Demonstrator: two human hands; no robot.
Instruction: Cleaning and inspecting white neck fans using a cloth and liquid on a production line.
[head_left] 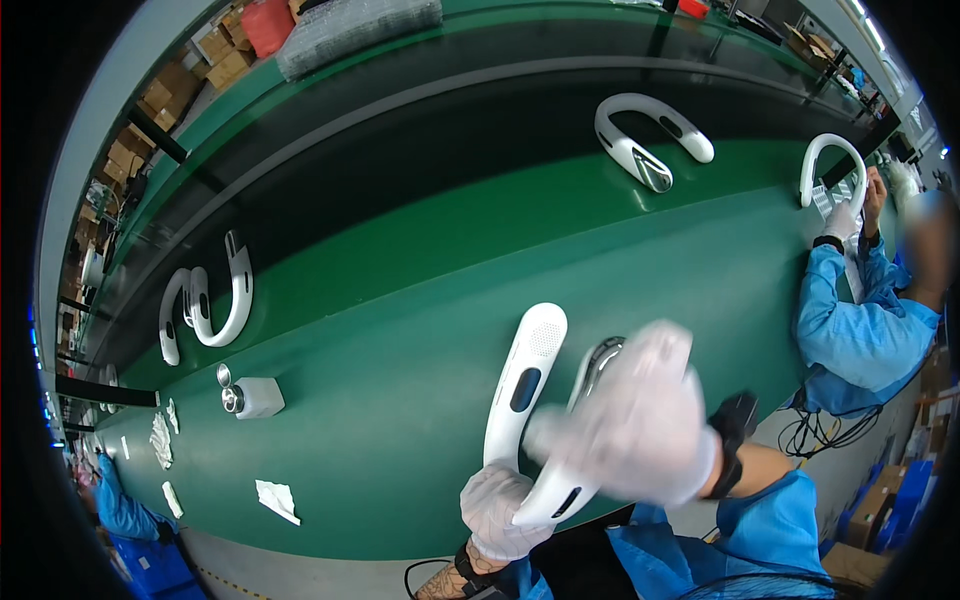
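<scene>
A white U-shaped neck fan (523, 375) is in front of me, its curve toward my body and its arms pointing away. My left hand (498, 512), in a white glove, is closed round the curved end. Over the fan's right arm is my right hand (640, 420), also gloved. It is smeared by motion, so its fingers and anything in them cannot be made out. A shiny oval panel (600, 362) on that arm shows partly past the glove.
A white bottle with a metal top (258, 398) and a crumpled white wipe (278, 500) lie left. More neck fans rest on the far green strip, one at right (650, 140), others at left (237, 300). A co-worker in blue (860, 320) holds another fan at right.
</scene>
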